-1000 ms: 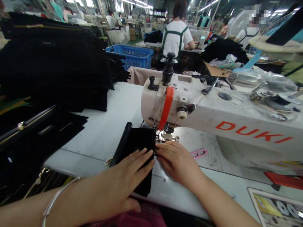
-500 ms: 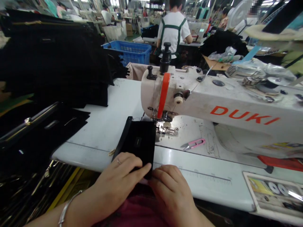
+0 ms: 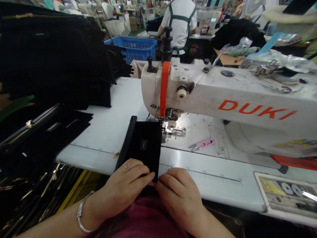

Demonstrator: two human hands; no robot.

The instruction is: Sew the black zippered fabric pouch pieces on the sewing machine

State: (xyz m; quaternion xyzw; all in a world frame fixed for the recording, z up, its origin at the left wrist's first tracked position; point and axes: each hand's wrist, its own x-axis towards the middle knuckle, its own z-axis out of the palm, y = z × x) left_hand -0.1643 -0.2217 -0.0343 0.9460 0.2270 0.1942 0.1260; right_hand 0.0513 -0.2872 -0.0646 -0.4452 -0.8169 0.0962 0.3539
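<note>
A black fabric pouch piece with a small label lies on the white table, its far edge by the presser foot of the white sewing machine. My left hand rests on the pouch's near end with fingers curled over it. My right hand pinches the pouch's near right corner at the table's front edge. A zipper strip runs along the pouch's left side.
Pink thread snips lie right of the foot. Stacks of black fabric pieces fill the left. A blue basket stands behind. A person in white works at the back. A tray with bobbins sits at the right.
Both hands drew back from the presser foot to the table's front edge, pulling the black pouch toward me. The view has dropped a little.
</note>
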